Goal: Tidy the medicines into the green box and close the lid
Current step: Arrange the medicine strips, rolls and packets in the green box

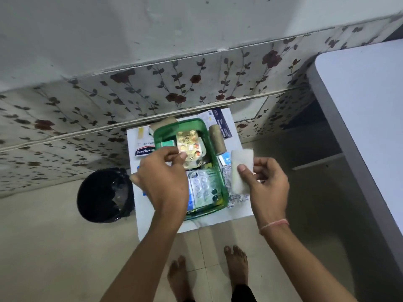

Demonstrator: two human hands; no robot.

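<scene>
An open green box (216,162) stands on a small white table (239,210). My left hand (162,179) hovers over the box's left side, pinching the lower edge of a gold blister strip (189,144) that lies over the box. My right hand (268,184) holds a white gauze pad (241,164) just right of the box. Inside the box lie silver and green blister strips (205,188) and a small green packet (168,144). A brown bandage roll (217,138) lies right of the box; crumpled foil strips (236,198) lie under my right hand. No lid is distinguishable.
A plaster pack (145,151) lies left of the box and a dark leaflet box (222,125) behind it. A black bin (104,195) stands on the floor at the table's left. A larger white table (366,118) is at right. My bare feet (207,273) are below.
</scene>
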